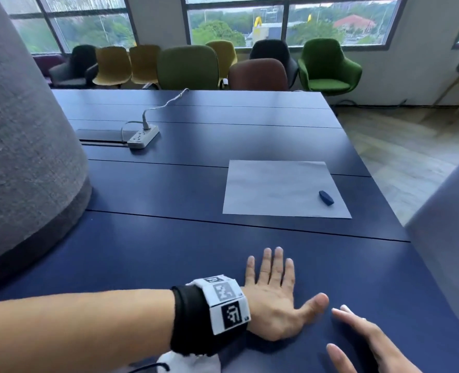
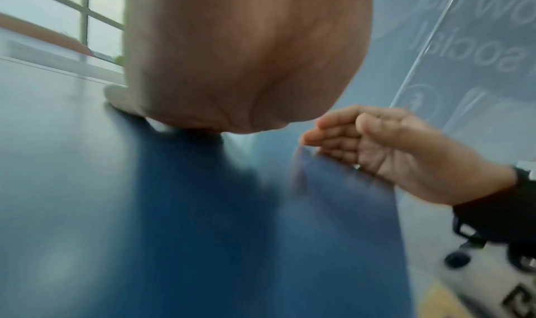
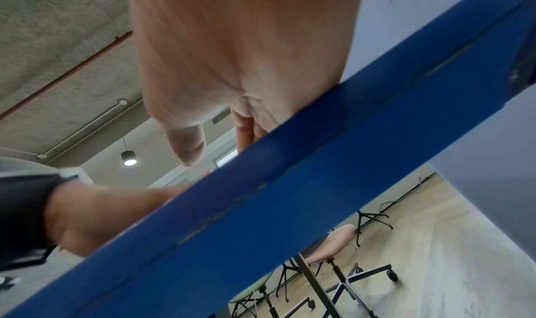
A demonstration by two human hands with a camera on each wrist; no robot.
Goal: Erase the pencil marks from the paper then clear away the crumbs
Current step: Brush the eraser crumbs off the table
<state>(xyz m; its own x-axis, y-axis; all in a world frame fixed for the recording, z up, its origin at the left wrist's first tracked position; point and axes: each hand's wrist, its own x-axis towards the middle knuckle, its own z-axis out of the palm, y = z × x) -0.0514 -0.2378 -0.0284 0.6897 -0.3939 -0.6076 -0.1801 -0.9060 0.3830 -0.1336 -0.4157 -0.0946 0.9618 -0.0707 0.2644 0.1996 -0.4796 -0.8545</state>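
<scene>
Head view: fingers (image 1: 270,265) of the left hand (image 1: 274,300) lie straight and flat on the table (image 1: 169,265), holding nothing; the right hand (image 1: 371,343) hovers beside it, relaxed and empty. The paper (image 1: 276,189) lies well ahead, with the eraser (image 1: 326,197) resting on its right part, ready for pickup.

Left wrist view: the right hand (image 2: 391,153) is loosely cupped at the table edge.

Right wrist view: it grips nothing.

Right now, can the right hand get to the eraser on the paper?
Probably yes. The right hand is open at the table's near edge, and only bare tabletop lies between it and the eraser, which sits uncovered on the paper.
</scene>
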